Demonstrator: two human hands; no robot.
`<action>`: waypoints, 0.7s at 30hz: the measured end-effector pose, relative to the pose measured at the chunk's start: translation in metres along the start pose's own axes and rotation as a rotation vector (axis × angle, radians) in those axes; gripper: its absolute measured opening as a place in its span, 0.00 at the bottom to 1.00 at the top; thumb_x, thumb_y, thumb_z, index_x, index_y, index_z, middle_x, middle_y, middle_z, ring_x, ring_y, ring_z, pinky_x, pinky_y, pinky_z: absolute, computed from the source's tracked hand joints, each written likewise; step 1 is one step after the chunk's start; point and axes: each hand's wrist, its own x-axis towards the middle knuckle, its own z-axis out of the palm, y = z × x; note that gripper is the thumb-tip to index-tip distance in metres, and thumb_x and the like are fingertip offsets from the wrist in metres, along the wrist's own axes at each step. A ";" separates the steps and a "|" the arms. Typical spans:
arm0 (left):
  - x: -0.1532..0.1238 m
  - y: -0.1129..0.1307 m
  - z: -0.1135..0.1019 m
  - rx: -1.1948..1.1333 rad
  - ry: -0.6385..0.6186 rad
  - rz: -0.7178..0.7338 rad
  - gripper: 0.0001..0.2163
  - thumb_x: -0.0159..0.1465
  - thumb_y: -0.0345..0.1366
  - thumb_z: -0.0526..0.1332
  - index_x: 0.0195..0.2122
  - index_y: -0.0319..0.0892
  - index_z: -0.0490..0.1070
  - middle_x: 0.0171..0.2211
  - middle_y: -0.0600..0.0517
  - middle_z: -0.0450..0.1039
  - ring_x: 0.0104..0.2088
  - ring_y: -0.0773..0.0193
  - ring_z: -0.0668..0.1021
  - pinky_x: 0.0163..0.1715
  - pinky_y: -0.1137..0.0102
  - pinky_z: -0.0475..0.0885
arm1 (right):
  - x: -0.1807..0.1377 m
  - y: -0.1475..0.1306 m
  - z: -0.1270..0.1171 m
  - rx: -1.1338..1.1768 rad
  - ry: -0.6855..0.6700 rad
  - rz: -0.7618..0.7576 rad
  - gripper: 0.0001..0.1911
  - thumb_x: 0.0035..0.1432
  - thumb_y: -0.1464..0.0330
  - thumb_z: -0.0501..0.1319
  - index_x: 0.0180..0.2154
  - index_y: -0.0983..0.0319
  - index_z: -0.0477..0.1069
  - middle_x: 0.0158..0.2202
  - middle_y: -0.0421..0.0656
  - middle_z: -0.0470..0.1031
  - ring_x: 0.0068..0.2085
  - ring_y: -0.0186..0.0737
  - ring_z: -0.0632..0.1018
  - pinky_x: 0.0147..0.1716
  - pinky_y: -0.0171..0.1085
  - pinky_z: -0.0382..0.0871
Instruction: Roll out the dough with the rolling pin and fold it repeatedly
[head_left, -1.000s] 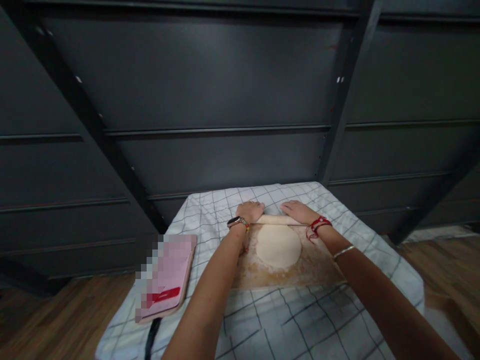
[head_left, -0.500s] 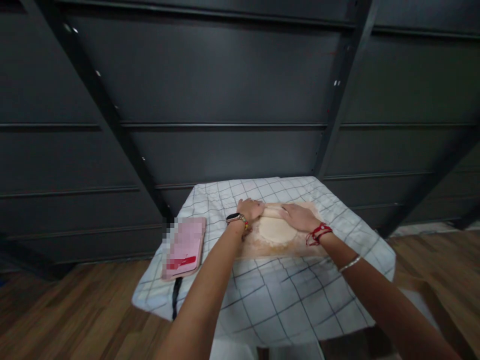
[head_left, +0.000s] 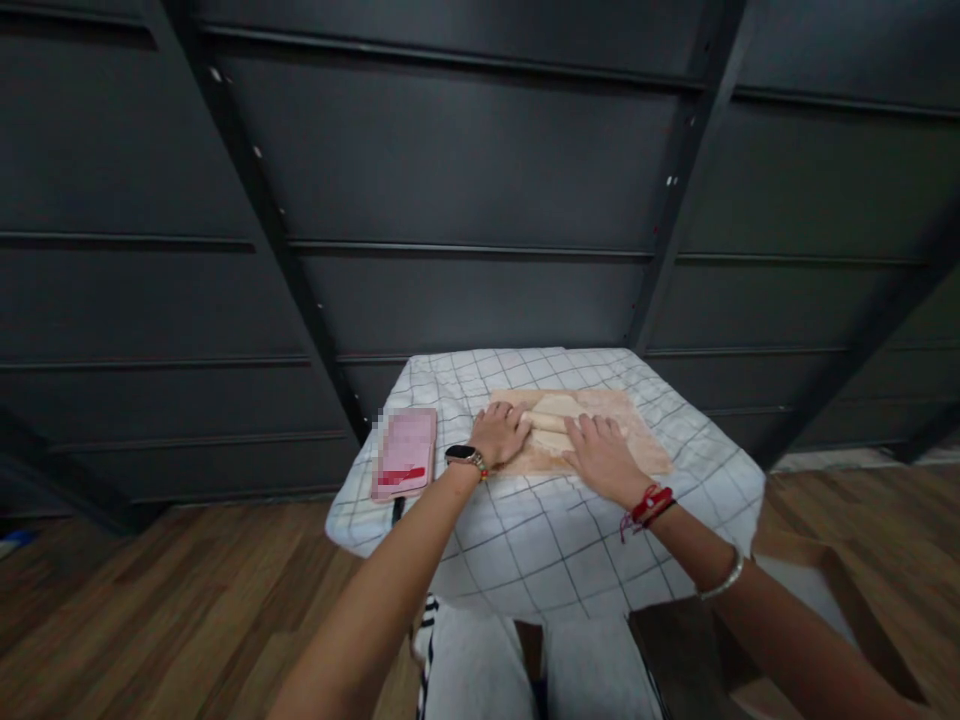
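Note:
A flat round of pale dough (head_left: 556, 406) lies on a floured wooden board (head_left: 637, 432) on the checked cloth. A pale rolling pin (head_left: 547, 422) rests across the dough's near part. My left hand (head_left: 501, 433), with a watch on the wrist, presses on the pin's left end, fingers curled over it. My right hand (head_left: 598, 452), with red threads and a bangle on the wrist, lies flat over the pin's right end with its fingers stretched out. Much of the dough is hidden under my hands.
A pink phone (head_left: 406, 453) lies on the checked cloth (head_left: 540, 545) left of the board, a dark cable hanging from it. Dark metal panels and slanted beams (head_left: 300, 290) stand close behind the small table. Wooden floor (head_left: 150, 600) surrounds it; my light trousers (head_left: 480, 660) show below.
Both hands rolled the pin from the dough's far edge toward me. The camera pulled back and up, so the table looks smaller and the floor and my legs came into view.

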 end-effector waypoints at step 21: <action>0.119 -0.002 0.018 0.107 -0.065 -0.040 0.24 0.68 0.39 0.39 0.59 0.45 0.64 0.58 0.46 0.65 0.61 0.46 0.60 0.58 0.47 0.49 | 0.079 0.071 0.022 0.488 -0.330 0.143 0.35 0.65 0.51 0.33 0.65 0.65 0.50 0.66 0.48 0.49 0.65 0.48 0.51 0.61 0.48 0.46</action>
